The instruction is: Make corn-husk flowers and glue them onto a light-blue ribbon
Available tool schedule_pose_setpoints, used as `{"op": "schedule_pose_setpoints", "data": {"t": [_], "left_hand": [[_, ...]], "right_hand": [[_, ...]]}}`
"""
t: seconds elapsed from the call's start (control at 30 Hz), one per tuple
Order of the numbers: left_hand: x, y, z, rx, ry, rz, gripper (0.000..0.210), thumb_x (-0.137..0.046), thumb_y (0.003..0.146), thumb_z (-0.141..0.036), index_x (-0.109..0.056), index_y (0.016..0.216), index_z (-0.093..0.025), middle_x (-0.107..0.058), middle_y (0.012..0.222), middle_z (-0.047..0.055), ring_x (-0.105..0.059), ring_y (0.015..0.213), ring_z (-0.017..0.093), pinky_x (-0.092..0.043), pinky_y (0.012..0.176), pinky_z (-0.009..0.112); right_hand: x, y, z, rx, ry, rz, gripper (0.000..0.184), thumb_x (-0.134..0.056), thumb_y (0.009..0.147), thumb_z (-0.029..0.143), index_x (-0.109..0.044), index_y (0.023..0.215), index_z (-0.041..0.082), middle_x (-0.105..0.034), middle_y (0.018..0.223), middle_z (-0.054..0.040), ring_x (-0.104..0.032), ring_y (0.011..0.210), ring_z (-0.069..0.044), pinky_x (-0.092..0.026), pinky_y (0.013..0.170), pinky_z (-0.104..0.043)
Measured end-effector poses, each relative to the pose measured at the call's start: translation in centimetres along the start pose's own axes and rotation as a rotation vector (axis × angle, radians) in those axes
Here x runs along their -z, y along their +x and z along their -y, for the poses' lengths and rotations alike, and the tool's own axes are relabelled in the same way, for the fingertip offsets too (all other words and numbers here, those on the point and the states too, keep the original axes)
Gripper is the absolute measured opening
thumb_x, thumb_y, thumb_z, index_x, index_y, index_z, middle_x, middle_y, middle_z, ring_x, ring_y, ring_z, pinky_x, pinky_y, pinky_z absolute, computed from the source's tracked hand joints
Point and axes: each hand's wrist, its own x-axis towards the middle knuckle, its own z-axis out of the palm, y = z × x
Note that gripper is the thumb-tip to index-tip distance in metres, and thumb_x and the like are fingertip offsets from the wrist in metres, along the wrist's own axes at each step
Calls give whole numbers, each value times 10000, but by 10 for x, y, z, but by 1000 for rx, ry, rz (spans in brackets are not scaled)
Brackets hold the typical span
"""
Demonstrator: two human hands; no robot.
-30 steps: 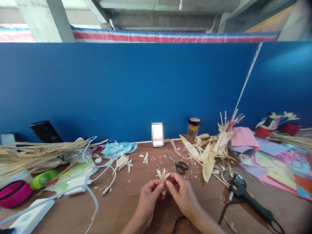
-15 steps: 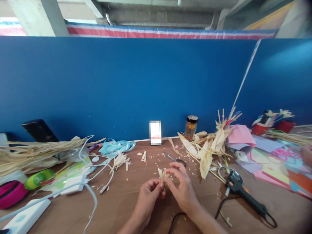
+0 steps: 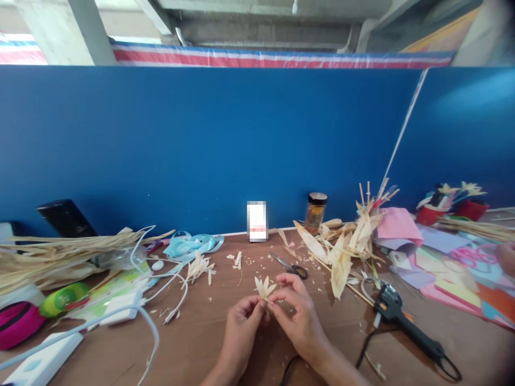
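A small pale flower of dried corn husk stands between my two hands, its pointed petals spread upward. My left hand pinches it at the base, with thumb and index finger pressed together. From the other side my right hand closes its thumb and index finger on the lower petals, while its other fingers are curled loosely above. The flower's stem end is hidden behind the fingers. Just beyond the right hand lie scissors with dark handles, among scattered husk scraps.
A black glue gun lies right, its cord running toward me. Dried husks and a lidded jar are behind. Coloured paper and another person's hand are far right. Cables, a power strip and blue ribbon lie left.
The flower's petals now show spread apart and facing up, where they were bunched and partly covered. My right hand's fingertips have shifted lower, toward the flower's base.
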Motion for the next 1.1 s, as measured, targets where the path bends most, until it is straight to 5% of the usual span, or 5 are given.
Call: {"op": "schedule_pose_setpoints", "data": {"t": [0.43,0.53,0.67,1.1], "left_hand": [[2,-2,-4,-15,16,-4,243,-589,731,-370,-682,776,-150,-584,595,1,-477,554,119,-375,535,197],[2,-1,-2,-36,24,-12,216,-592,733,-352,-674,728,-152,-575,590,-3,-474,559,115,-370,541,194],[4,-1,3,-84,58,-9,179,-597,733,-316,-680,724,-157,-583,601,2,-493,583,125,-382,563,200],[3,-1,0,-148,178,-102,145,-629,693,-280,-702,704,-155,-651,608,22,-554,573,142,-435,545,201]], "right_hand": [[-1,-2,-1,32,46,-21,126,-597,720,170,-621,834,217,-511,1057,-72,-498,1015,-213,-420,865,-328],[-3,-2,0,-81,53,-64,189,-600,711,181,-559,895,193,-568,985,-75,-537,933,-208,-454,766,-295],[-7,-2,3,-225,134,74,82,-543,782,241,-574,829,181,-613,756,-19,-573,687,-148,-448,605,-226],[-10,-2,1,-150,179,98,100,-529,797,189,-603,732,170,-563,713,-4,-532,642,-115,-393,559,-191]]}}
